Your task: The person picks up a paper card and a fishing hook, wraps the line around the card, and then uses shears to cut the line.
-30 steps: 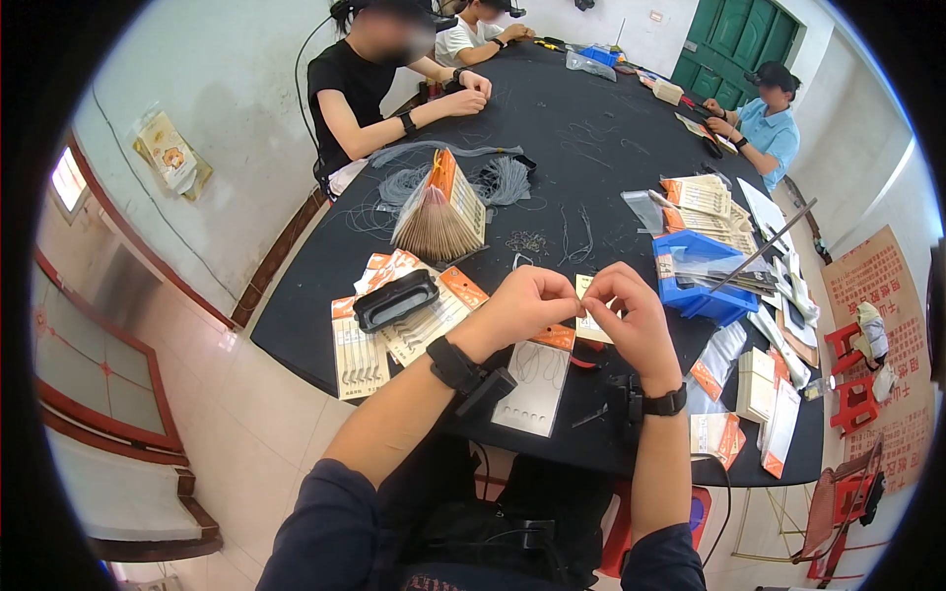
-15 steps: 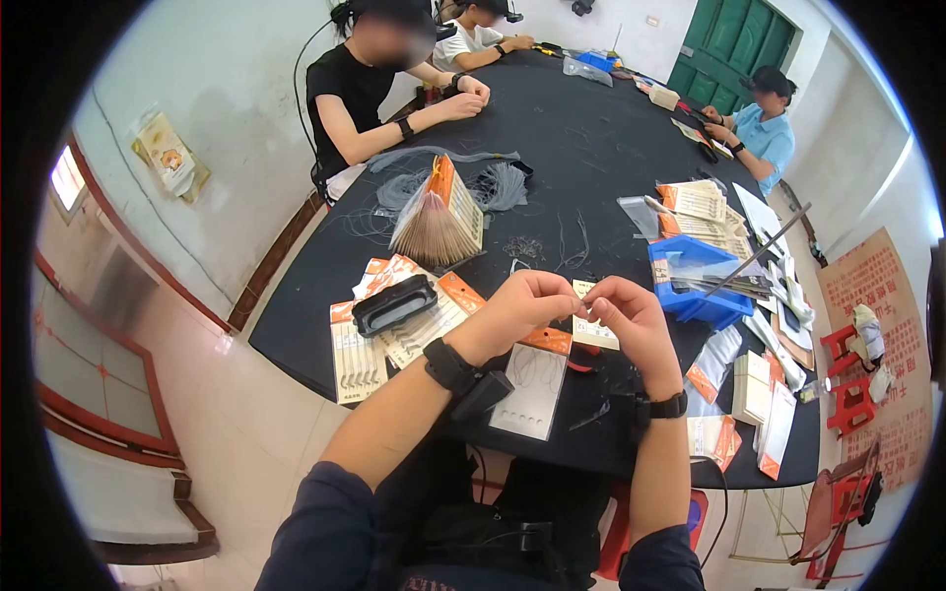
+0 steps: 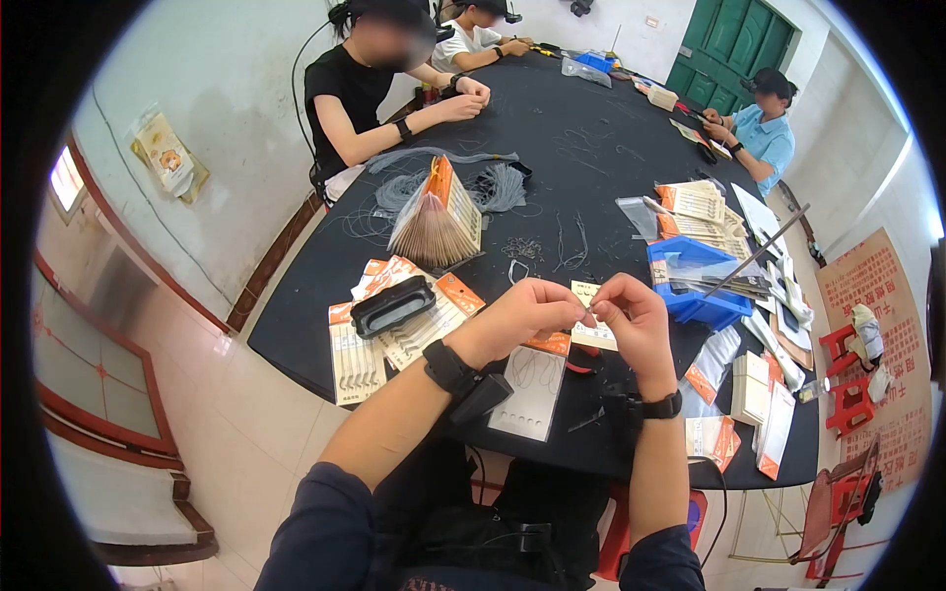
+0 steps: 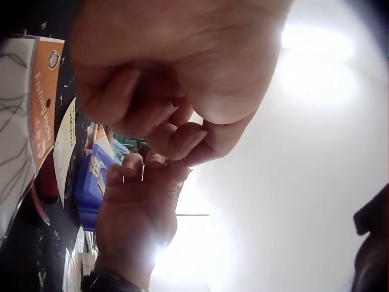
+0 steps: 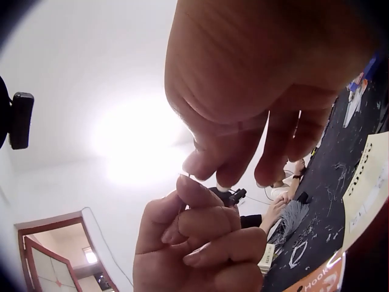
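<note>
My left hand (image 3: 537, 317) and right hand (image 3: 639, 325) meet fingertip to fingertip above the table's near edge. Between them they pinch a tiny thin piece (image 5: 189, 176), mostly hidden by the fingers; I cannot tell what it is. In the left wrist view the left thumb and fingers curl inward, the right hand (image 4: 137, 207) facing them. Below lies a clear packet (image 3: 527, 404) with an orange header, printed "Fishing Hooks" in the left wrist view, with thin dark line loops inside. A pale printed card (image 3: 594, 332) lies behind the fingers.
Left on the black table (image 3: 296, 330) are hook packets (image 3: 355, 360) under a black tray (image 3: 394, 305), a fanned card stack (image 3: 439, 231) and grey line bundles (image 3: 399, 187). A blue bin (image 3: 705, 305) stands right, near white card stacks (image 3: 751, 389). Other people sit around the table.
Both hands stay together, lowered slightly in the head view. Their fingertips have shifted a little against each other around the tiny piece.
</note>
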